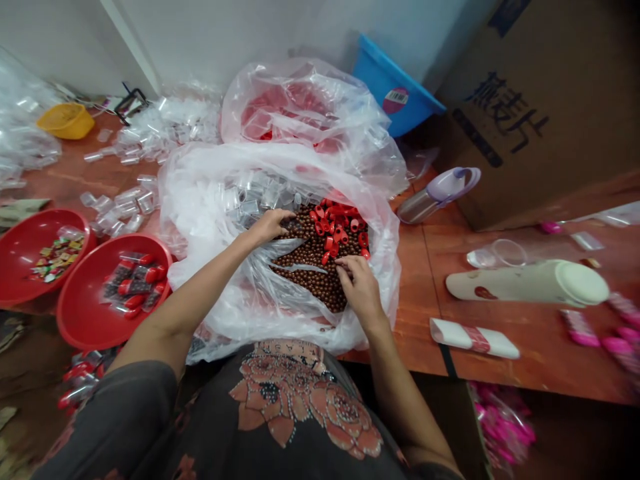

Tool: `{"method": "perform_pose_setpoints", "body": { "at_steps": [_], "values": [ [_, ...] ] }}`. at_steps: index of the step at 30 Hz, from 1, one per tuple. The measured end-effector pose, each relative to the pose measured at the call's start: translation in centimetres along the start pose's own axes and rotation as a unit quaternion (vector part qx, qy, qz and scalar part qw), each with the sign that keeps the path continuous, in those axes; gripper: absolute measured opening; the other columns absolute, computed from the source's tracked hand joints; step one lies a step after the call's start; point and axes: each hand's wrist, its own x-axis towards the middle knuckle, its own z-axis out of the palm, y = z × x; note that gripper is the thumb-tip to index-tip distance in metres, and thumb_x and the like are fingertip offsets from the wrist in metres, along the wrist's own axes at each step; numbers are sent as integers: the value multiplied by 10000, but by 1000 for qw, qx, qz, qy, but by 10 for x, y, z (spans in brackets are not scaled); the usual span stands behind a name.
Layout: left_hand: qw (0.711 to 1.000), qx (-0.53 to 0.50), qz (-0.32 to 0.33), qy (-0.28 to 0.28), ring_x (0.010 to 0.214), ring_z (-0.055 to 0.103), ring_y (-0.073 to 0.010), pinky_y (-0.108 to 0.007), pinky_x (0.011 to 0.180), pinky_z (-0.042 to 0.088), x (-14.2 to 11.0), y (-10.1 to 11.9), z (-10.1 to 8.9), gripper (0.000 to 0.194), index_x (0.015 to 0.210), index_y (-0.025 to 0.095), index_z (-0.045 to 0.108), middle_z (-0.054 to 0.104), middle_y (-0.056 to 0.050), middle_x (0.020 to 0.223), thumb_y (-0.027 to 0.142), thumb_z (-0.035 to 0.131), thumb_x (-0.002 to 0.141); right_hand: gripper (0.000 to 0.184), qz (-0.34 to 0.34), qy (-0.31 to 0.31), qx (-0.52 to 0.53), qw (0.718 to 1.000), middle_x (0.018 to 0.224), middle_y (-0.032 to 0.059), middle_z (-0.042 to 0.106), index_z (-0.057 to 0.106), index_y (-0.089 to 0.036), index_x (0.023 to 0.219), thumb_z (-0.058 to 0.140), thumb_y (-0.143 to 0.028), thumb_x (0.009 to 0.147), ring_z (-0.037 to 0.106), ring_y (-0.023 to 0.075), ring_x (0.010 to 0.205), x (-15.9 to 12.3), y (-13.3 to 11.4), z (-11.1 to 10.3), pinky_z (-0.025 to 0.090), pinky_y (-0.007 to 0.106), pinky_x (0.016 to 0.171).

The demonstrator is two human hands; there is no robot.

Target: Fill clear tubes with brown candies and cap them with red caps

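Observation:
A large clear plastic bag (195, 200) lies open in front of me, full of small round brown balls (315, 283). Clear plastic cups (255, 193) are heaped at its far left, and small red caps (337, 223) lie on the balls at the right. My left hand (270, 227) is at the balls beside the cups, fingers bent and close together; whatever is in them is hidden. Just below the red caps, my right hand (360, 283) has its fingers curled with thumb and forefinger near each other. I cannot make out anything between them.
Left of the bag stand a red bowl (75, 320) with filled red-capped containers and another red bowl (15, 280) with small wrapped pieces. Loose clear cups (170, 123) lie behind. At the right are a lilac-lidded bottle (435, 193), a pale tumbler (515, 283) and a cardboard box (545, 100).

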Motion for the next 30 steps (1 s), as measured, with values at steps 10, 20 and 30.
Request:
{"method": "perform_pose_setpoints", "body": {
  "at_steps": [10,20,30],
  "values": [
    [984,-141,-3,110,950,598,-191,-326,962,446,-16,43,20,832,1417,145,540,602,-42,1013,185,830,639,247,-2,-1,-20,1000,1109,106,630,659,-223,1085,459,-262,946,613,245,1073,2,-1,-3,519,452,962],
    [913,-356,-66,189,918,636,-177,-302,886,484,-86,94,28,509,1047,176,670,684,-33,997,328,881,609,332,-29,-31,-59,997,1152,112,634,645,-233,1208,460,-234,933,622,255,1103,5,-10,3,518,452,983],
    [880,-436,-98,163,902,664,-183,-340,883,518,-105,101,19,486,1052,171,706,726,-39,998,297,870,612,342,-43,-28,-71,996,1164,123,641,649,-218,1206,437,-221,937,630,253,1081,9,-16,15,513,437,979]
  ]
}}
